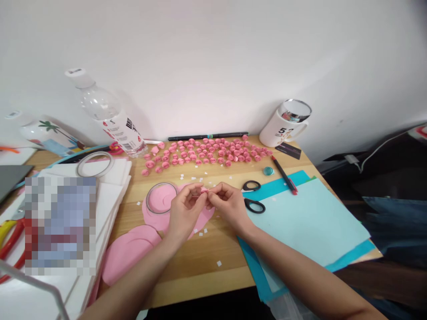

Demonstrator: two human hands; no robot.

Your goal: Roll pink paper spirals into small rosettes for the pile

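Observation:
My left hand [187, 205] and my right hand [227, 202] meet above the middle of the wooden table, both closed with fingertips pinching a small piece of pink paper [204, 190]. Fingers cover most of that piece, so its full shape is hidden. Below and to the left lie pink paper circles [154, 218] with a tape roll [147, 200] resting on them. Another stack of pink paper circles [128, 255] is under my left forearm. Beyond my hands spread many rolled pink paper roses [202, 154]. Black-handled scissors [255, 206] lie just right of my right hand, partly hidden by it.
Light blue paper sheets [310, 226] cover the right side, with a pen [283, 174] across their top edge. A white mug [282, 124] and a plastic bottle [111, 115] stand by the wall. White papers [115, 195] are stacked at left, beside red-handled scissors [15, 240].

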